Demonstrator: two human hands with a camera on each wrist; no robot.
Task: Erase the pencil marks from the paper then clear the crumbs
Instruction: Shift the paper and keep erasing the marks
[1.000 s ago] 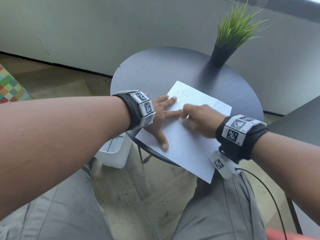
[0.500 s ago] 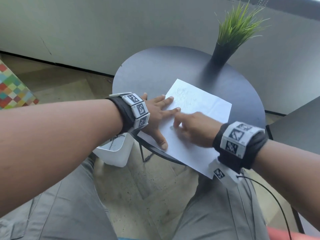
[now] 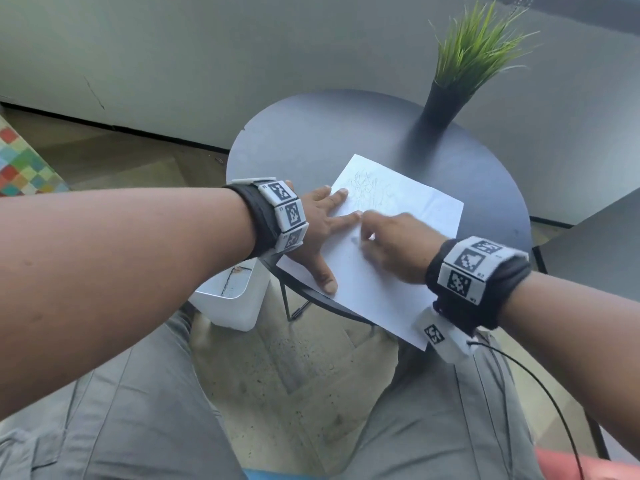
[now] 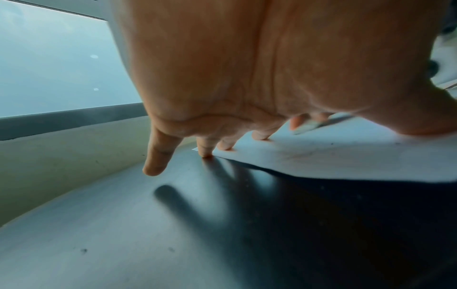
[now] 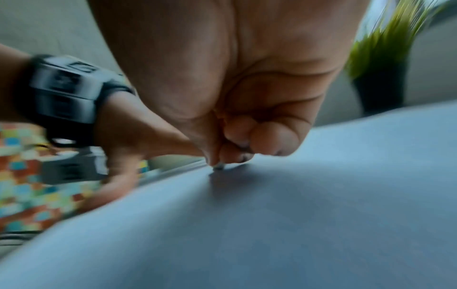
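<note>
A white sheet of paper [image 3: 398, 244] lies on the round dark table [image 3: 311, 143], its near corner hanging past the table's edge. Faint pencil scribbles [image 3: 369, 194] show near its far-left corner. My left hand [image 3: 325, 230] lies flat with fingers spread, pressing the paper's left edge [image 4: 321, 156] down. My right hand [image 3: 391, 244] is curled and blurred over the middle of the sheet. In the right wrist view its fingertips [image 5: 230, 156] pinch a small eraser [image 5: 219, 166] against the paper [image 5: 296, 195]. The eraser [image 4: 306, 126] also shows in the left wrist view.
A potted grass plant [image 3: 467, 64] in a dark vase stands at the table's far right. A white bin [image 3: 232, 299] sits on the floor under the table's left edge. My grey-trousered knees [image 3: 138, 410] are below. A dark surface [image 3: 595, 244] lies to the right.
My right hand has slid back toward me and to the left, uncovering the scribbles at the paper's far corner. The left hand keeps pressing the sheet.
</note>
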